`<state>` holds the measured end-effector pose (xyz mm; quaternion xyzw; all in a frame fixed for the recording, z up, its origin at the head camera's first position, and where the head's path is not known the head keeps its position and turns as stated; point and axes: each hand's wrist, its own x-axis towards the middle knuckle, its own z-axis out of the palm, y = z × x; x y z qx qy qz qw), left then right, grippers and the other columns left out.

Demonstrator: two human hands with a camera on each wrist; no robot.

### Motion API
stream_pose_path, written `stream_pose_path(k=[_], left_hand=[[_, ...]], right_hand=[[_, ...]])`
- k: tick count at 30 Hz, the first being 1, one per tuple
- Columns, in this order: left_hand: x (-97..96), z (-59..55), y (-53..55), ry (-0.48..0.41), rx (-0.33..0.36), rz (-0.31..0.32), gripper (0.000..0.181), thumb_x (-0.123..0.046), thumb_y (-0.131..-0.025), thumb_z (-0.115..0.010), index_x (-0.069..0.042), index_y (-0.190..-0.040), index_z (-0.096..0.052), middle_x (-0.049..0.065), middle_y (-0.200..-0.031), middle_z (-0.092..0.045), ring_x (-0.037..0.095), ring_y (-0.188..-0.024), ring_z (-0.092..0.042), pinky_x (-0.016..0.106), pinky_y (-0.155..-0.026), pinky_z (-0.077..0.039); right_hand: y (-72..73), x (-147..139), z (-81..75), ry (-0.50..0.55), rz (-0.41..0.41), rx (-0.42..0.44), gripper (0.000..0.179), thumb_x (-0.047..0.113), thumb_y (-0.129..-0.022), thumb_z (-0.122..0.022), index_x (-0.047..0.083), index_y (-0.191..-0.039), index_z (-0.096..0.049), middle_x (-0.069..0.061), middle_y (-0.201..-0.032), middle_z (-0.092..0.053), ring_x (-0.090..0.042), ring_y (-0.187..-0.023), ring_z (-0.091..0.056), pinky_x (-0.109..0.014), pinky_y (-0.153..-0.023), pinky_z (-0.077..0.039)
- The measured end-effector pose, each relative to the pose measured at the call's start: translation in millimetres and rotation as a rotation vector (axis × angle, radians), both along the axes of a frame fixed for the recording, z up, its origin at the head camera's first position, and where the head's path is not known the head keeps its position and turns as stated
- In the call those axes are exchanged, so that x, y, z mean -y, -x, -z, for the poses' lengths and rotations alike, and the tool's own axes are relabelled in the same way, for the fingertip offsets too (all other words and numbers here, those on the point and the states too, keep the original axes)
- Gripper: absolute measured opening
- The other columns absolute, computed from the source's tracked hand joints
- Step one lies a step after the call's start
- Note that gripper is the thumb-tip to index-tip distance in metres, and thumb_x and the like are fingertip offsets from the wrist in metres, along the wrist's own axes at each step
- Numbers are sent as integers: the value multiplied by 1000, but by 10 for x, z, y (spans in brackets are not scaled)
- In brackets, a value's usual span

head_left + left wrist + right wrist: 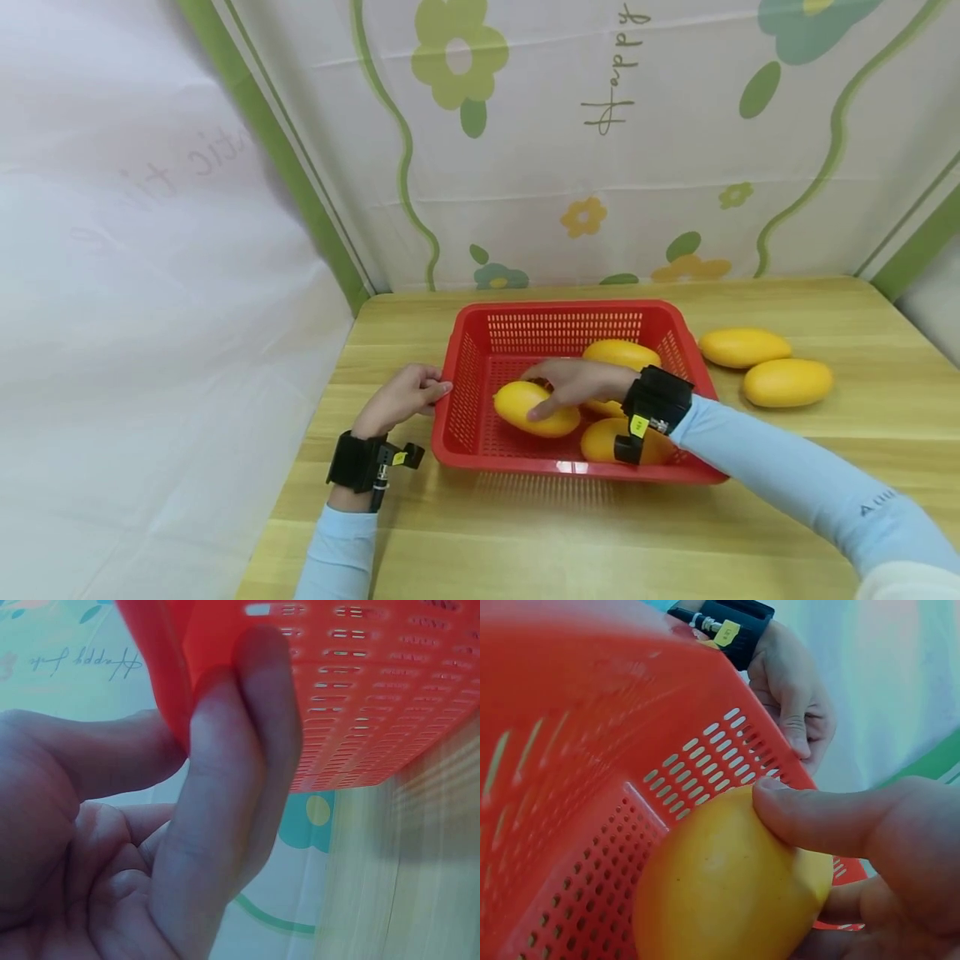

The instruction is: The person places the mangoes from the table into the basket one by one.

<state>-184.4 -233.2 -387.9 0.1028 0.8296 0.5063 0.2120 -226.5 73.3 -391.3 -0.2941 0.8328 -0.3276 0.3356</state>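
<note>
With our right hand [577, 380] we grasp 1 yellow fruit [534, 415], thumb on its near side, inside the red basket [442, 429] and toward the left end; whether it rests on the bottom, we cannot tell. Our left hand [400, 402] pinches the basket's left rim between thumb and fingers. We would do well to grip the smooth fruit gently but fully, and to steady the rim without tilting it. Right of the grasp, 3 more fruits [621, 353] sit inside; outside, 2 loose fruits [788, 383] lie on the wooden table [525, 546].
</note>
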Motion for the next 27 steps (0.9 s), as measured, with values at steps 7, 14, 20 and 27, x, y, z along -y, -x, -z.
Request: stream_pose_path(k=[7, 14, 20, 27], left_hand=[[4, -10, -5, -1, -6, -1, 28, -7, -104, -51, 13, -121, -59, 25, -106, -71, 26, -89, -75, 37, -79, -64], [-3, -9, -7, 5, -4, -8, 28, -7, -104, -50, 13, -121, -59, 24, -104, -71, 26, -89, -75, 36, -79, -64], [1, -3, -8, 5, -7, -5, 27, -7, -104, -51, 13, -121, -59, 24, -104, -71, 26, -88, -75, 36, -79, -64], [6, 16, 5, -17, -2, 12, 28, -7, -104, -50, 14, -121, -59, 27, -108, -70, 27, -90, -75, 36, -79, -64]], right_hand=[[6, 62, 44, -44, -3, 42, 64, 43, -84, -78, 16, -137, -55, -1, -124, -59, -23, -110, -52, -46, -105, -45], [25, 57, 106, -105, -19, 38, 77, 45, -83, -78, 10, -145, -48, -7, -140, -54, -25, -122, -51, -52, -113, -40], [31, 25, 169, -100, -6, 101, 78, 50, -78, -81, 18, -142, -52, -2, -139, -55, -24, -121, -50, -51, -113, -40], [27, 14, 178, -104, -26, 131, 74, 51, -77, -81, 22, -140, -55, 1, -133, -58, -23, -118, -51, -52, -111, -41]])
